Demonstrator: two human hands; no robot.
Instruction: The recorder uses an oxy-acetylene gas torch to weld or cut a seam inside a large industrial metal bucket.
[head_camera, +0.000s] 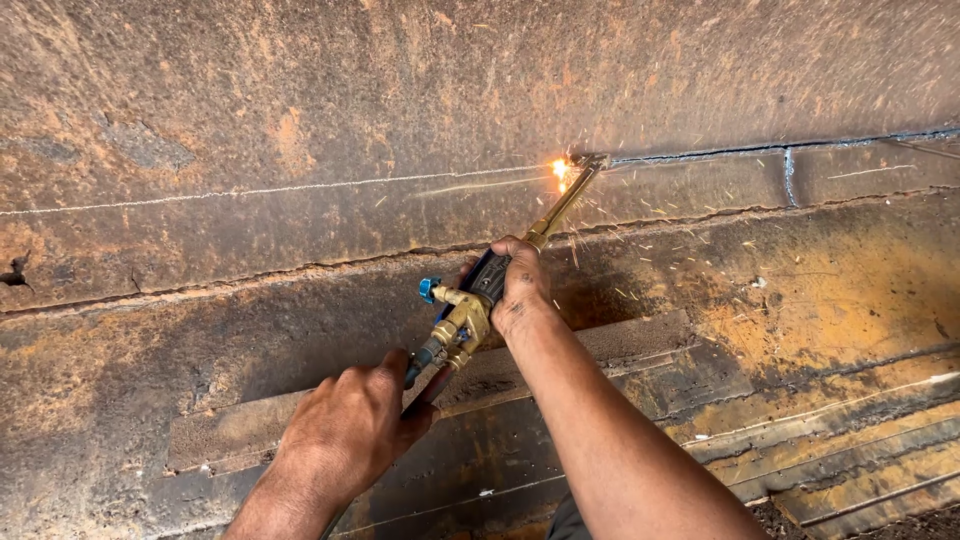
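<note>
A brass cutting torch (480, 300) with a black grip and a blue valve knob points up and right at a large rusty steel plate (300, 120). Its tip meets the plate at a bright orange flame (562, 170) that throws sparks. My right hand (520, 285) is wrapped around the torch's black grip. My left hand (350, 425) is closed on the torch's rear end where the hoses join. A white chalk line (250, 191) runs left from the flame. A dark cut seam (760, 150) runs right from it.
Rusty flat steel strips (820, 440) lie stacked below the plate at the lower right. A horizontal ridge (250, 275) crosses the plate below the chalk line. Sparks scatter over the area right of the torch.
</note>
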